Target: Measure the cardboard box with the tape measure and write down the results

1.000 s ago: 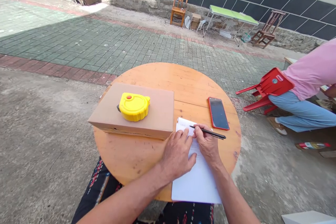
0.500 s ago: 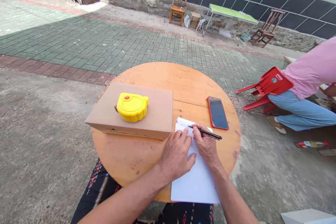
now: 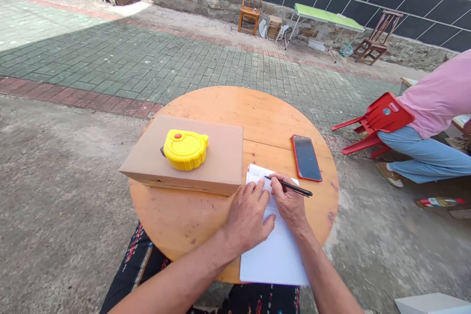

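My right hand (image 3: 289, 199) is closed around a black pen (image 3: 294, 187), its tip at the top part of a white sheet of paper (image 3: 272, 262). Faint handwriting shows near the pen tip. My left hand (image 3: 248, 216) lies on the left side of the paper with its fingers stretched out and thumb apart, holding nothing. Left of it, a brown cardboard box (image 3: 224, 157) rests on the round wooden table (image 3: 184, 225). On top of the box sits a yellow tape measure (image 3: 186, 149) with a red button. To the right of the paper lies a phone (image 3: 307, 158) in a red case.
At the right, a person in a pink shirt (image 3: 437, 98) sits on a red plastic chair (image 3: 386, 115). A bottle (image 3: 439, 202) lies on the ground there. Along the far wall stand a wooden chair (image 3: 252, 5), a green folding table (image 3: 327, 17) and a darker chair (image 3: 379, 37).
Both hands, the pen and the paper keep nearly the same places. The whole view has shifted very slightly.
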Motion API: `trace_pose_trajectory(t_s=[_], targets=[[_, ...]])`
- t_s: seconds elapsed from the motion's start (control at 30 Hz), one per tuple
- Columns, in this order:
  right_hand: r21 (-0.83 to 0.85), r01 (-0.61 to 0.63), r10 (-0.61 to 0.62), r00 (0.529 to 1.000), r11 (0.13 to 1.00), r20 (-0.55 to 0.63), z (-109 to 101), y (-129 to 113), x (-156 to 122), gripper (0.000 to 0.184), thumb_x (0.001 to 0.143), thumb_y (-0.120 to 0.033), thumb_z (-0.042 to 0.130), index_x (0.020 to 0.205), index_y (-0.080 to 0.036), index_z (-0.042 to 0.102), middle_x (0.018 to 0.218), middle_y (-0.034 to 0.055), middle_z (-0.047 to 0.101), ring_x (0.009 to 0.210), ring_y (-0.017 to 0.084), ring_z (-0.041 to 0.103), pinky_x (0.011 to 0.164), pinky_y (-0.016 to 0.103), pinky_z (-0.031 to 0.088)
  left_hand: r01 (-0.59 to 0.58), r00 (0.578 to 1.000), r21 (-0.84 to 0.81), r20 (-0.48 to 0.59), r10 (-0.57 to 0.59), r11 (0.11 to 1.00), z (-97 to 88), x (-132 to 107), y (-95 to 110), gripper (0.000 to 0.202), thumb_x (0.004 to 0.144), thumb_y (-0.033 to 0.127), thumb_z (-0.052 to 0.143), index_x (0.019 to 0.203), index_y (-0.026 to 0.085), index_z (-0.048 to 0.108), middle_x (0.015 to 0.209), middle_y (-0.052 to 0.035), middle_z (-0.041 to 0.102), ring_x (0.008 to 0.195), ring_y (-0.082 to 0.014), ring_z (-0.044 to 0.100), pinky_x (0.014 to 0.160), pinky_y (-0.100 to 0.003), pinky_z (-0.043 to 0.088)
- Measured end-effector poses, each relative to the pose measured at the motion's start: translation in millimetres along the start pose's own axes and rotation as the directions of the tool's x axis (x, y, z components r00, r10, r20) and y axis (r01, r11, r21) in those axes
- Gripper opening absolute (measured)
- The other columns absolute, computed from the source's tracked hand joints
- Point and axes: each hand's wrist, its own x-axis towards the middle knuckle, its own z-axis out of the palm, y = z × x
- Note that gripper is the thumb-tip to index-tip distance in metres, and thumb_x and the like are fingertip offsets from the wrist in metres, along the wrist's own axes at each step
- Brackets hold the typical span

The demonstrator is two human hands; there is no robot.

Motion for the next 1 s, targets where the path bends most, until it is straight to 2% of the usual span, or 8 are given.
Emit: trace_pose_trajectory(t_s=[0.3, 0.53, 1.0], targets=[[-0.030, 0.036, -0.036, 0.999, 0.999, 0.001, 0.3, -4.4, 0.4, 0.017, 0.088, -0.030, 0.051, 0.083, -0.019, 0.064, 0.076, 0.0025, 0.065, 0.067, 0.017, 0.060, 0.063, 0.029, 0.049, -0.004, 1.000, -0.007, -0.014, 0.004, 1.000, 1.3, -0.2, 0.2, 0.047, 0.078, 0.036, 0.063, 0.119, 0.016, 0.054, 0.139, -0.0124, 0.049, 0.118, -0.0299, 0.045, 0.100, -0.047, 0.041], [0.009, -0.014, 0.015, 0.998, 1.000, -0.058, -1.9, 2.8, -1.4, 0.020, 0.089, -0.033, 0.050, 0.089, -0.019, 0.065, 0.076, 0.0027, 0.065, 0.059, 0.015, 0.058, 0.056, 0.028, 0.047, -0.003, 1.000, 0.007, -0.008, 0.003, 1.000, 0.9, 0.4, 0.3, 0.039, 0.077, 0.035, 0.064, 0.110, 0.018, 0.057, 0.138, -0.0114, 0.049, 0.115, -0.0298, 0.046, 0.098, -0.047, 0.042], [0.004, -0.035, 0.035, 0.999, 0.999, -0.030, -1.7, 3.0, -0.9, 0.020, 0.089, -0.033, 0.052, 0.088, -0.019, 0.066, 0.075, 0.0023, 0.066, 0.061, 0.015, 0.059, 0.056, 0.027, 0.050, -0.002, 1.000, 0.005, -0.008, 0.002, 1.000, -0.2, 0.7, 1.0, 0.040, 0.078, 0.035, 0.063, 0.112, 0.017, 0.056, 0.139, -0.0122, 0.048, 0.116, -0.0298, 0.044, 0.100, -0.047, 0.040]])
